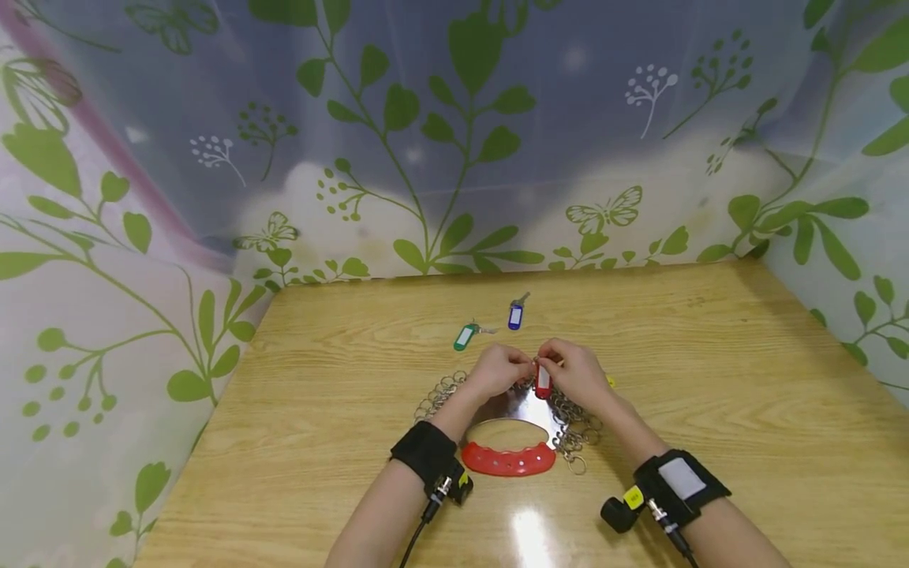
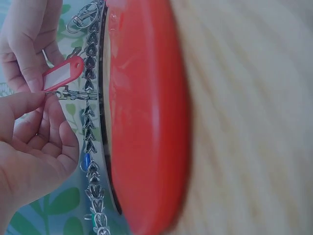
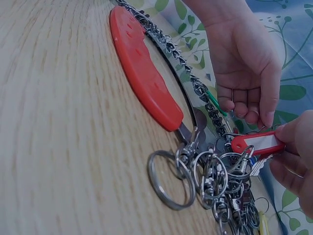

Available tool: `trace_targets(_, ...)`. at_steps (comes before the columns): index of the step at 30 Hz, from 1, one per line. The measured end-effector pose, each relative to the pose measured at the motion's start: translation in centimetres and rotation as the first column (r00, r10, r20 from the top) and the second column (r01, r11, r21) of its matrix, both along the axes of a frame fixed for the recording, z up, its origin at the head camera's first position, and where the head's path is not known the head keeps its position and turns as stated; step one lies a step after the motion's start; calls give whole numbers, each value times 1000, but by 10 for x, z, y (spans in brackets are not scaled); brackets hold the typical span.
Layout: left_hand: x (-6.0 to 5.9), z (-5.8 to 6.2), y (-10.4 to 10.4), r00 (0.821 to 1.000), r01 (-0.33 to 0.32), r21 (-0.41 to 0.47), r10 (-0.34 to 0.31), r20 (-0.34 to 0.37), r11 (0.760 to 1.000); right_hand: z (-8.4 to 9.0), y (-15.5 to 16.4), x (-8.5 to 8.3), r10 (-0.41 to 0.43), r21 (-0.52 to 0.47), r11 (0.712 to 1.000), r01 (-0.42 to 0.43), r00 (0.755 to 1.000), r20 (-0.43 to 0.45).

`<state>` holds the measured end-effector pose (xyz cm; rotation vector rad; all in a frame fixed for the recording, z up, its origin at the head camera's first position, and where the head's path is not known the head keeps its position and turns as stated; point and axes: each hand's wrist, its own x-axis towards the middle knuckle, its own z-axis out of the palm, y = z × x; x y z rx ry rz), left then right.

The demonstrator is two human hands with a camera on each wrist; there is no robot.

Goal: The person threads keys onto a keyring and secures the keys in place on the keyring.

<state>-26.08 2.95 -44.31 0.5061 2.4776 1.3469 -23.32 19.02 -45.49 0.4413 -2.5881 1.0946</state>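
Note:
Both hands meet above a metal plate (image 1: 521,406) with a red handle (image 1: 507,460), its curved edge hung with swivel clasps and split rings (image 3: 171,180). My right hand (image 1: 577,377) pinches a red key tag (image 1: 543,381) with a white label; a key (image 3: 259,166) hangs beside it in the right wrist view. With thumb and fingertips, my left hand (image 1: 493,371) pinches the ring of a swivel clasp (image 2: 73,94), right at the tag's edge. The clasp reaches out from the plate's edge in the left wrist view.
Beyond the hands, a green key tag (image 1: 465,338) and a blue key tag (image 1: 515,317), each with a key, lie on the wooden table (image 1: 319,394). A yellow tag (image 1: 611,382) shows partly behind the right hand. Patterned cloth (image 1: 426,158) surrounds the table's back and sides.

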Motion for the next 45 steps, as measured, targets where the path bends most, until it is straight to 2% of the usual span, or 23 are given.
trace_targets(11,-1,-3,1,999,-36,53,35,25,998,0,-1,2,7,15,1000,-7,1000,-29)
trace_targets(18,-1,-1,2,1000,0,-11,-1,-6,1000,-1,1,2,-16,-1,1000,16,1000,22)
trace_targets(25,0,-1,2,1000,-14,3,14,4,1000,-2,2,1,-17,2,1000,17,999,29)
trace_targets(37,-2,-1,4,999,-48,30,48,11,998,-1,1,0,11,16,1000,-11,1000,-10)
trace_targets(45,-4,-4,3,1000,-19,3,19,17,1000,-2,1,0,-11,-2,1000,11,1000,16)
